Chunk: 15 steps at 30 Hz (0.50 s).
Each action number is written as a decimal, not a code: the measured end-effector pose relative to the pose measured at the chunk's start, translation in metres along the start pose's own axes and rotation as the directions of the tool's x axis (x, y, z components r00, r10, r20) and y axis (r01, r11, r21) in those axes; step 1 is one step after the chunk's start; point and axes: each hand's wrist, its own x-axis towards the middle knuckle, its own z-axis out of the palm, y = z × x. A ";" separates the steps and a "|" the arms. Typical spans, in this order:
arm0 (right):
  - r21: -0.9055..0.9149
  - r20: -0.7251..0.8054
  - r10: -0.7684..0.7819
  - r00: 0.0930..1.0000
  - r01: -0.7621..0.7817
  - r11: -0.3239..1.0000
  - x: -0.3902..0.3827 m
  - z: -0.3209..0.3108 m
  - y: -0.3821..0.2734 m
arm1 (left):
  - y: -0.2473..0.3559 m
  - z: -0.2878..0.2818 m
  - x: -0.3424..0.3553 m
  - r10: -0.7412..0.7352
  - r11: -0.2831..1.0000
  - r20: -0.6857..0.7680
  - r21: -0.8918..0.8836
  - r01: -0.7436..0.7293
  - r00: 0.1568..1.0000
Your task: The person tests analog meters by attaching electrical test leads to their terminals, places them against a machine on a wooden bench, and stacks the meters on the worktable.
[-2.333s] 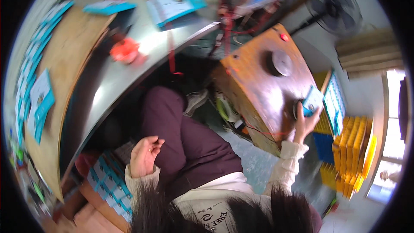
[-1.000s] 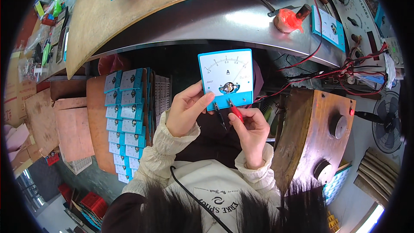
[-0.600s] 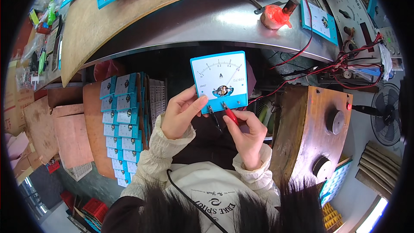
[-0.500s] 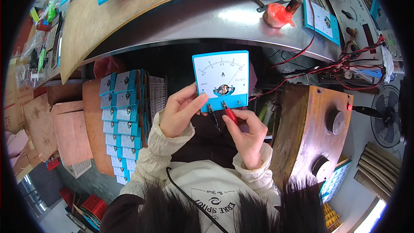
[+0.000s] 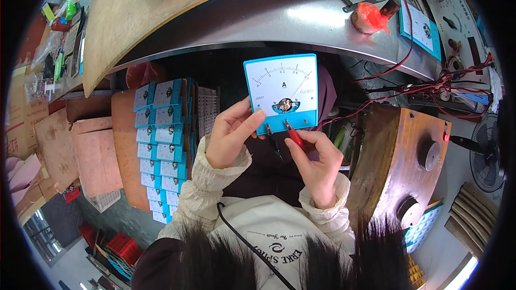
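Observation:
A blue-framed ammeter (image 5: 282, 88) with a white dial is held up in front of my body. My left hand (image 5: 232, 134) grips its lower left corner, thumb on the front. My right hand (image 5: 318, 164) pinches a red crocodile clip (image 5: 294, 136) whose tip meets a terminal on the meter's blue lower strip. A black crocodile clip (image 5: 273, 140) hangs from the terminal to the left of it. The meter's needle leans toward the right end of the scale. Behind the meter, my left fingertips are partly hidden.
Stacked blue-and-white meters (image 5: 161, 145) stand on a brown board at the left. The metal bench (image 5: 269, 16) ahead carries a red pot (image 5: 371, 17) and another meter (image 5: 421, 31). Red and black wires (image 5: 424, 94) tangle at the right, above a wooden box with knobs (image 5: 408, 166).
The whole scene has shifted slightly to the right in view. Both hands keep the same grip on the meter and the red clip, which still meets the terminal.

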 end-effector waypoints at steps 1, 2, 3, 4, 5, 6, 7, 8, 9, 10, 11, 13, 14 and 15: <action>-0.003 0.005 0.002 1.000 -0.002 1.000 0.001 0.001 0.000 | 0.000 -0.001 0.000 -0.001 1.000 -0.014 0.000 0.001 1.000; -0.001 0.000 -0.004 1.000 0.004 1.000 0.001 0.002 0.000 | -0.001 -0.001 -0.001 0.001 1.000 -0.031 -0.001 -0.001 1.000; -0.008 -0.002 -0.017 1.000 0.017 1.000 0.002 0.002 0.000 | -0.002 -0.002 -0.001 0.007 1.000 -0.023 0.003 -0.007 1.000; -0.005 -0.011 -0.015 1.000 0.015 1.000 0.002 0.001 0.001 | -0.002 -0.002 -0.001 0.007 1.000 -0.033 -0.005 -0.008 0.999; -0.013 -0.012 -0.036 0.999 0.035 0.999 0.002 0.001 0.001 | -0.003 -0.003 -0.001 0.004 1.000 -0.029 -0.006 -0.004 1.000; -0.012 -0.012 -0.029 1.000 0.029 1.000 0.001 0.000 0.002 | -0.003 -0.002 -0.001 0.018 1.000 -0.033 -0.009 -0.019 0.999; -0.007 -0.009 -0.002 1.000 0.002 1.000 0.001 0.000 0.002 | -0.003 -0.001 -0.002 0.003 1.000 -0.035 0.006 -0.003 0.999; -0.004 -0.018 -0.002 1.000 0.002 1.000 0.000 -0.001 0.003 | -0.003 0.000 -0.001 -0.008 1.000 -0.036 0.022 0.008 0.999; -0.030 -0.035 -0.037 0.999 0.036 0.999 -0.001 -0.002 0.003 | -0.002 0.002 -0.001 -0.020 1.000 -0.041 0.007 0.020 0.999; -0.053 -0.047 -0.051 0.998 0.048 0.997 -0.002 -0.003 0.003 | -0.002 0.005 0.000 -0.019 1.000 -0.032 0.013 0.019 0.999; -0.052 -0.071 -0.012 0.997 0.009 0.999 -0.002 -0.003 0.003 | -0.001 0.008 0.001 -0.028 0.999 -0.035 0.030 0.029 0.999; -0.145 -0.087 -0.052 0.995 0.039 0.989 -0.004 -0.008 0.002 | -0.001 0.016 0.004 -0.014 1.000 0.007 0.022 0.014 1.000; -0.200 -0.095 -0.083 0.992 0.063 0.978 -0.005 -0.011 0.001 | -0.002 0.019 0.007 -0.040 0.999 -0.018 0.030 0.040 0.999; -0.204 -0.099 -0.160 0.982 0.138 0.969 -0.004 -0.017 0.002 | -0.003 0.021 0.008 -0.018 0.999 -0.014 0.037 0.018 1.000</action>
